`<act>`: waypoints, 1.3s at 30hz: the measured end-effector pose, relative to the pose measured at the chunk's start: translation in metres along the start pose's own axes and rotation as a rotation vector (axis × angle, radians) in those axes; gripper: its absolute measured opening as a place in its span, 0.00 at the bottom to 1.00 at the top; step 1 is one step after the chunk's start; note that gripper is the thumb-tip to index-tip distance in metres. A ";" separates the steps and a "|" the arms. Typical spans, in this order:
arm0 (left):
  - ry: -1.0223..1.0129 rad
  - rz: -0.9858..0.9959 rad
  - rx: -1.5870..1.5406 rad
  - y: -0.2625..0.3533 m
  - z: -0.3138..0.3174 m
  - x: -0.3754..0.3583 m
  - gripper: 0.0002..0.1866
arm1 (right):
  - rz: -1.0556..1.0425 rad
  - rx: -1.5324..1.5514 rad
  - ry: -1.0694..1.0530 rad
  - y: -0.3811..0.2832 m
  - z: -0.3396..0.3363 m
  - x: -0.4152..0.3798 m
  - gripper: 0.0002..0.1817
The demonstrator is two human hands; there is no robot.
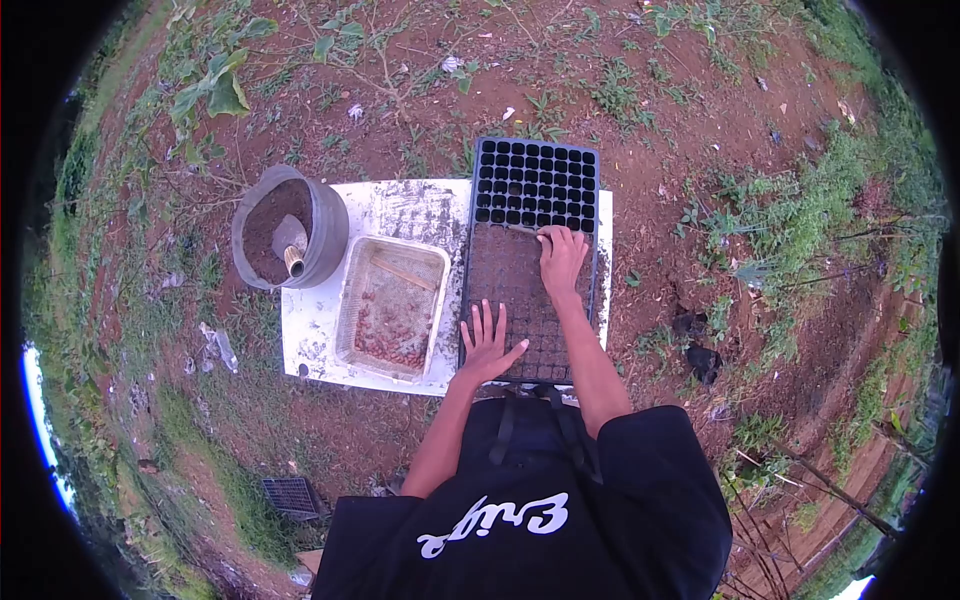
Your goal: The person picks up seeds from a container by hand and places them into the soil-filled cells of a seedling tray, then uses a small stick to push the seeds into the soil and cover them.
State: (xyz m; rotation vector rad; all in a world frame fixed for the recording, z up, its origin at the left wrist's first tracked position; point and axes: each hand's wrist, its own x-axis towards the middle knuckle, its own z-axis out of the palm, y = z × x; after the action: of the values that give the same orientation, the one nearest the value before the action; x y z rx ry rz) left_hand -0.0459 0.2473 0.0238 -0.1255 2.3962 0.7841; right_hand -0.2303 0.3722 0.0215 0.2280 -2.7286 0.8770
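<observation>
A black seedling tray lies lengthwise on a white board. Its far cells hold no soil, while brown soil covers the middle and fills the near cells. My left hand rests on the near left part of the tray, fingers spread. My right hand is at the far edge of the soil, near the tray's right side. Its fingers are bent and close together, with the tips touching the soil; anything between them is hidden.
Left of the tray, a shallow pale basin holds reddish-brown bits and a thin stick. A grey bucket with soil and a trowel stands beyond it. The white board sits on weedy ground. Another dark tray lies lower left.
</observation>
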 end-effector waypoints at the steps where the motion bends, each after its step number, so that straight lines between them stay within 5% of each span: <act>1: 0.003 -0.002 -0.005 -0.001 0.000 -0.002 0.55 | -0.035 0.052 -0.035 -0.006 -0.003 -0.011 0.04; 6: 0.325 0.213 -0.091 -0.012 0.009 -0.013 0.64 | -0.229 0.142 -0.193 -0.027 0.000 -0.053 0.04; 23: 0.227 0.216 -0.039 -0.013 0.004 -0.012 0.69 | -0.030 0.073 -0.015 -0.032 0.034 0.009 0.04; 29: 0.184 0.200 -0.019 -0.013 0.002 -0.013 0.71 | -0.227 0.127 -0.281 -0.040 0.008 -0.062 0.05; 39: 0.149 0.175 -0.022 -0.014 0.002 -0.013 0.75 | -0.183 0.017 -0.164 -0.035 0.035 0.002 0.04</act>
State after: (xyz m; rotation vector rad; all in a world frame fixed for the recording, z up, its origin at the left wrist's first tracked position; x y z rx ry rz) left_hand -0.0309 0.2359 0.0235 0.0182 2.5655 0.9104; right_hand -0.2312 0.3232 0.0146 0.5675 -2.7925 0.8653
